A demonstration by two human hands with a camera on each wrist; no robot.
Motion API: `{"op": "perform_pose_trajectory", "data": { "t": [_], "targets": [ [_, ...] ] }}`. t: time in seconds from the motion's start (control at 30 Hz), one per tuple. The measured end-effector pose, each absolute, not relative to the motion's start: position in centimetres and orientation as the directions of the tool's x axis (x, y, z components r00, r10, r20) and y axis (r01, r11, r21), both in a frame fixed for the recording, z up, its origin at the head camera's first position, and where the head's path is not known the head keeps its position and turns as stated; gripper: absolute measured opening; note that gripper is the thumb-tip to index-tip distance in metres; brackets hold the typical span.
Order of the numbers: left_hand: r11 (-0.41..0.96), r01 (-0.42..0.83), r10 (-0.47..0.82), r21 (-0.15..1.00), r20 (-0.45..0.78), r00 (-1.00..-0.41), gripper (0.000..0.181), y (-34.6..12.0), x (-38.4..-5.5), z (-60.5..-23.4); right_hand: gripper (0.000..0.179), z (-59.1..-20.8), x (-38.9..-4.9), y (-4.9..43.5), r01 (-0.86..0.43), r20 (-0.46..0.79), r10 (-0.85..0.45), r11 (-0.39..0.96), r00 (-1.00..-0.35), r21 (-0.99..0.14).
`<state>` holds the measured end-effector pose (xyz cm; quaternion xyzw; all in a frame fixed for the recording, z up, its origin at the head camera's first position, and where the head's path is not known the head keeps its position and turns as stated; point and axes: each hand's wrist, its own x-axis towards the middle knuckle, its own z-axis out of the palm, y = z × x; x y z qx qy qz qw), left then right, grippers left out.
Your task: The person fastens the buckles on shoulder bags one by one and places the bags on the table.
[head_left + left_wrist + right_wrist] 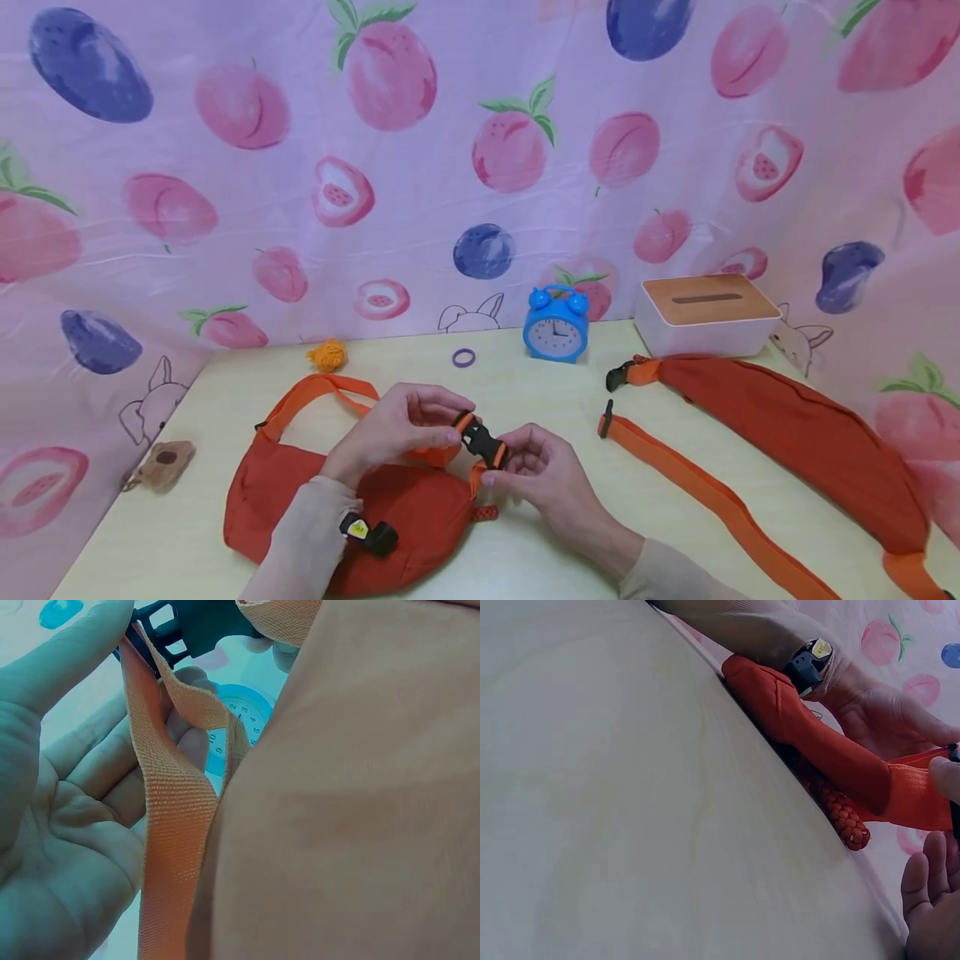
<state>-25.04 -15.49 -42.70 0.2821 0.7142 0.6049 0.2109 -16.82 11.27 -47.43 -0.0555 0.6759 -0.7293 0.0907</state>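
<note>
1. The left grip (397, 433) is pinching one end of a black buckle (477, 439), thumb against fingertips, so its opening is narrow.
2. The right grip (551, 479) is holding the buckle's other end, also narrowly.
3. The buckle is sitting at lower centre of the head view, held above the desk (150, 542). Its halves are appearing joined, but no view is showing whether they are fully seated; crooked alignment could be leaving one prong uncaught.
4. Fingertips pressing on the buckle's sides could be springing it loose, in the writer's judgement.
5. The orange strap (172, 802) is folding over itself beside the left palm; a twist there could be pulling the buckle askew.
6. The near red bag (262, 492) is lying at lower left of the head view, under the left forearm, which could be dragging it. Its contents are staying hidden.
7. A second red bag (787, 425) is lying along the right side, its buckle ends resting apart; its contents are not showing either.
8. A tissue box (693, 329) is standing at right, above that bag in the frame; no tissue is poking through its slot.
</note>
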Motion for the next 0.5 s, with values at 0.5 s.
{"op": "perform_pose_trajectory", "data": {
  "t": [0.5],
  "targets": [
    [0.073, 0.224, 0.695, 0.972, 0.111, -0.71, 0.046, -15.52, -25.51, -43.21, 0.048, -47.45, -16.64, 11.38, 0.047, -0.027, -0.21, -0.092, -0.977, -0.995]
  ]
}}
